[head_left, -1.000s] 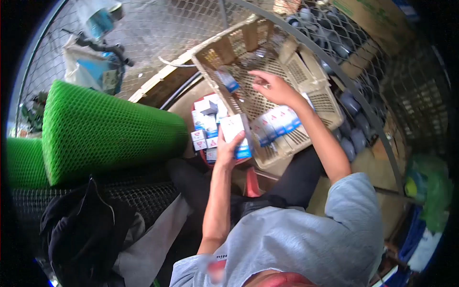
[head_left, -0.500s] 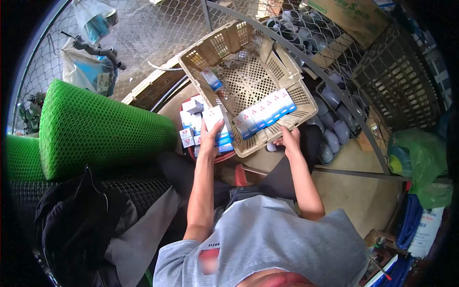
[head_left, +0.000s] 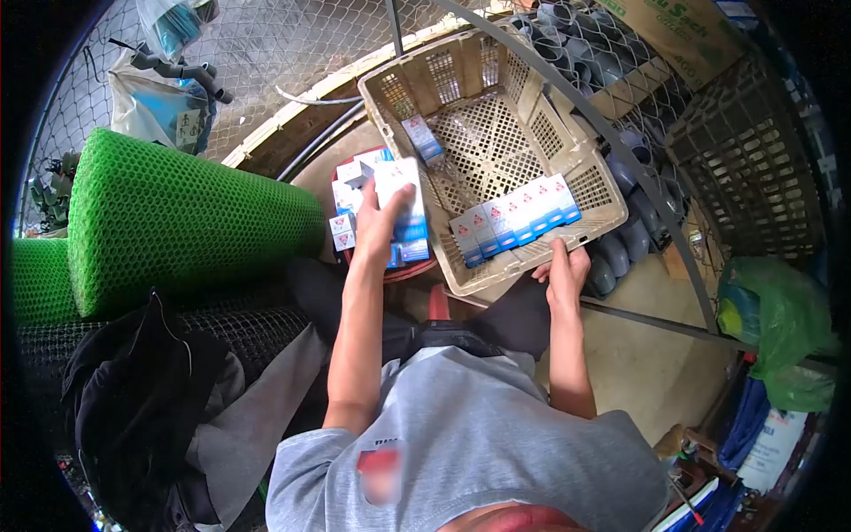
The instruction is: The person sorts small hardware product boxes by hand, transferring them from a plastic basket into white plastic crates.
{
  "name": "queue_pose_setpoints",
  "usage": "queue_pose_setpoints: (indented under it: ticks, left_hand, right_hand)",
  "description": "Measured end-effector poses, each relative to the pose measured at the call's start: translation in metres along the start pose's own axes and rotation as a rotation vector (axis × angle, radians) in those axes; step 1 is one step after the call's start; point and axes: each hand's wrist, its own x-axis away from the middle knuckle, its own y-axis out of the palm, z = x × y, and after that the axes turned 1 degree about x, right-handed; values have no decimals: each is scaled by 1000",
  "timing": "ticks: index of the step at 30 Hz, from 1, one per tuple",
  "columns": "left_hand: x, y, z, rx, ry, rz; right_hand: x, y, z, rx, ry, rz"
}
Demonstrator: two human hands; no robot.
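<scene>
My left hand (head_left: pixel 379 218) is closed on a white-and-blue small carton (head_left: pixel 396 179), thumb on top, above a red container (head_left: pixel 409 275) heaped with similar small cartons (head_left: pixel 343 232). My right hand (head_left: pixel 564 273) has its fingers bent around the near rim of a beige plastic crate (head_left: pixel 596 232), which sits tilted in front of me. Inside the crate, a row of several white-and-blue cartons (head_left: pixel 514 215) stands along the near wall. One more carton (head_left: pixel 422 137) lies by the crate's left wall.
A big roll of green plastic mesh (head_left: pixel 191 226) lies at the left, above a dark jacket (head_left: pixel 124 399). Wire fencing (head_left: pixel 292 53) runs behind the crate. Grey pipe fittings (head_left: pixel 620 253) and another dark crate (head_left: pixel 753 160) are at the right, with a green plastic bag (head_left: pixel 784 328) below.
The crate has shifted to the right in view, with my right hand still at its near rim. My left hand stays over the red container, holding the carton.
</scene>
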Motion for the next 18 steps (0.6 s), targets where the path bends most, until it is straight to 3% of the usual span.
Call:
queue_pose_setpoints:
  ticks: [1,3,5,6,8,10,12,13,15,18]
  left_hand:
    - [1,6,16,-70,48,126]
    - [-21,3,30,-112,344,236]
    - [-23,27,65,-332,437,337]
    - [-33,39,71,-245,473,199]
    - [-86,47,47,-601,445,47]
    - [-102,78,52,-736,123,-160]
    - [-174,87,-17,-900,7,-170]
    - [-194,94,-29,-901,19,-163]
    - [-220,108,-42,-1117,-233,92]
    - [-235,100,-71,-1150,-194,160]
  right_hand:
    - [3,-3,3,5,5,-2]
    - [3,-1,8,20,9,-19]
    - [5,-1,11,15,25,-18]
    - [4,-3,10,24,35,-24]
    - [4,-4,10,33,46,-30]
    - [4,-2,9,-16,22,-28]
    - [4,-1,9,-24,30,-38]
    - [4,-1,9,-35,39,-36]
    - [3,0,7,-46,49,-42]
    - [4,-3,6,-58,79,-61]
